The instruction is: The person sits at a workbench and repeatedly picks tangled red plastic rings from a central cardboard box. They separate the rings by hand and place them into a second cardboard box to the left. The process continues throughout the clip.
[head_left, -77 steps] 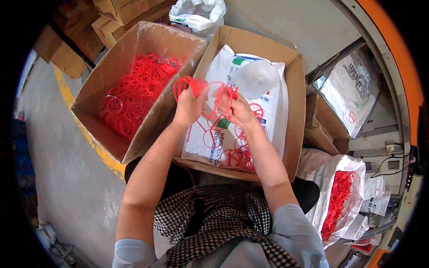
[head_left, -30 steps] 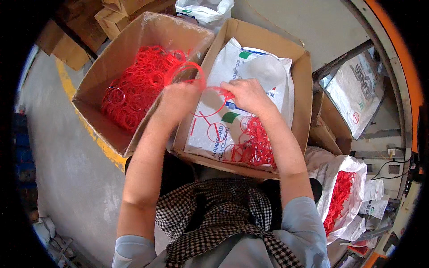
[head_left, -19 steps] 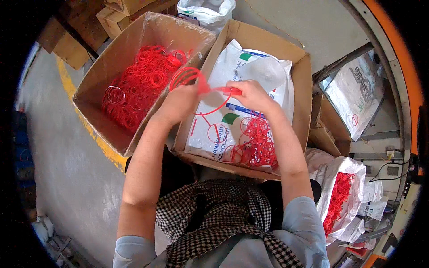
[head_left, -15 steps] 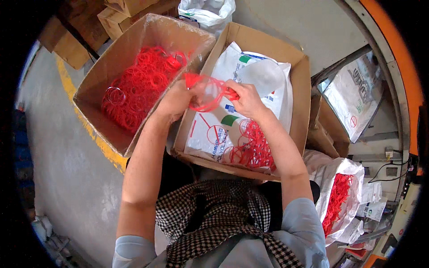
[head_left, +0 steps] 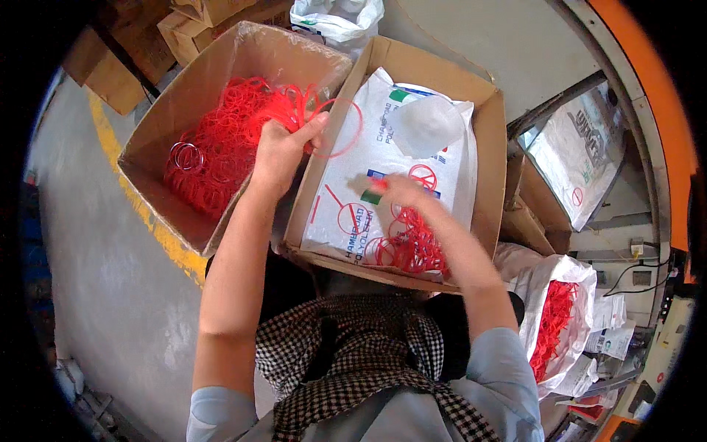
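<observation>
My left hand (head_left: 283, 147) is closed around a bunch of thin red plastic rings (head_left: 298, 107), over the edge between the two cardboard boxes. One large ring of the bunch juts out to the right. My right hand (head_left: 403, 190), blurred by motion, is over the right box (head_left: 482, 210) with its fingers pinched at a small red plastic piece (head_left: 378, 183). Below it, a tangle of red ring pieces (head_left: 414, 247) lies on the white printed sack (head_left: 335, 177) lining that box. A red heap of rings (head_left: 213, 158) fills the plastic-lined left box (head_left: 151, 121).
At my right stands a white sack (head_left: 578, 324) with red plastic scraps (head_left: 554, 328). Another white sack (head_left: 335, 18) stands behind the boxes, with brown cartons (head_left: 188, 37) at the far left. A yellow line (head_left: 110, 140) runs along the grey floor.
My hands have moved apart. The left one has shifted left with the rings, which now fan out; the right one has dropped toward the red tangle in the right box.
</observation>
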`<state>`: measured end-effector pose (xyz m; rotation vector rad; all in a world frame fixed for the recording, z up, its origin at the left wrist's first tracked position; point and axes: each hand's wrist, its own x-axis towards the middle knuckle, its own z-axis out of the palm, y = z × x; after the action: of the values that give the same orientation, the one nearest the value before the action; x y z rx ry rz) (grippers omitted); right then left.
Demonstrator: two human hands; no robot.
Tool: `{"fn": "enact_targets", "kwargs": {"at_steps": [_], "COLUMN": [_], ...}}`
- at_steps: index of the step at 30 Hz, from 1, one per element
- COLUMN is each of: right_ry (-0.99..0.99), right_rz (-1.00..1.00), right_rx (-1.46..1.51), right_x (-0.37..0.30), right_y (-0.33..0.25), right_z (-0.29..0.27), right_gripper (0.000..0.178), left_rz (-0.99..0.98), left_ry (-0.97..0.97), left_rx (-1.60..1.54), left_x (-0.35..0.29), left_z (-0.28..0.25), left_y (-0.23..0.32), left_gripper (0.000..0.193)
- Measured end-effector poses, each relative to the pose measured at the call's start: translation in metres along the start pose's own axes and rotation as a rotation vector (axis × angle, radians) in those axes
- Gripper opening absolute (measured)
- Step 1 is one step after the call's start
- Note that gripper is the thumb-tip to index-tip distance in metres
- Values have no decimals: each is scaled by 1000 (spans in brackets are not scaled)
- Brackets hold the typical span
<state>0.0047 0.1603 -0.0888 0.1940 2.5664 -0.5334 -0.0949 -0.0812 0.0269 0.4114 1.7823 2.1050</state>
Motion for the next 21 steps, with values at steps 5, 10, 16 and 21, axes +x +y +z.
{"fn": "enact_targets", "kwargs": {"at_steps": [5,10,16,21], "right_ry": [95,86,180,428], "right_rz": [13,-138,-354,-461], "right_rx": [58,781,1258,697], "right_x": [30,31,-33,-41], "right_y": [-18,-18,-52,-49], "right_z": [115,85,-29,-49], "right_gripper": [34,26,22,18], "left_rz": [-318,-280,-197,-222], "left_ry": [-71,107,-111,-186], "left_rx": [-633,-300,16,220], "left_x": [11,11,-3,-3], "left_z": [14,8,39,37], "left_y": [-9,-31,-41,-38], "left_gripper": [19,17,18,22]}}
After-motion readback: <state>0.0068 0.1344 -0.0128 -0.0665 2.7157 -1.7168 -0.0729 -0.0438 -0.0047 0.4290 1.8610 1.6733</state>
